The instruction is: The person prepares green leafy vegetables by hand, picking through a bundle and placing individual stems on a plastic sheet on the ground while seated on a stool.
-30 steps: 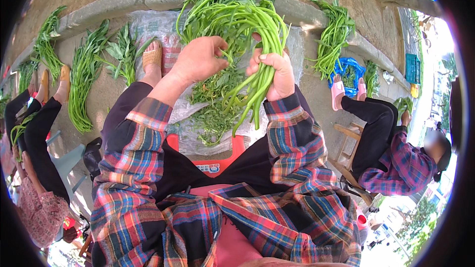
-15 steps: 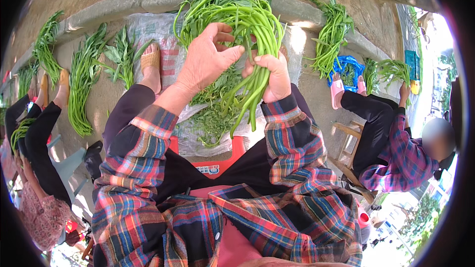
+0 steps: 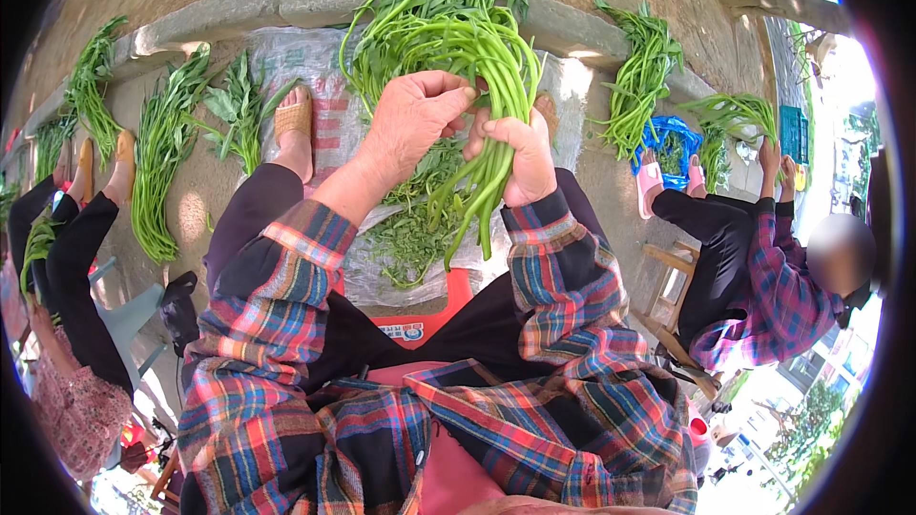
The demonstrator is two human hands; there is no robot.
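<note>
Green long-stemmed bunch (image 3: 510, 76) is up above a see-through plastic sheet (image 3: 286, 57), with the right hand (image 3: 525, 157) wrapped in a snug grip around its stems and the cut-looking ends dangling below. Left hand (image 3: 410, 124) is right at the side of it, thumb and forefinger close together, but honestly can't tell if that grip is pinching anything. Loose leafy bits (image 3: 415, 243) lie on the sheet below, a red plastic stool (image 3: 458, 291) shows between the legs, and a blue bag (image 3: 694, 140) sits off right near someone's pink sandals (image 3: 651, 193).
</note>
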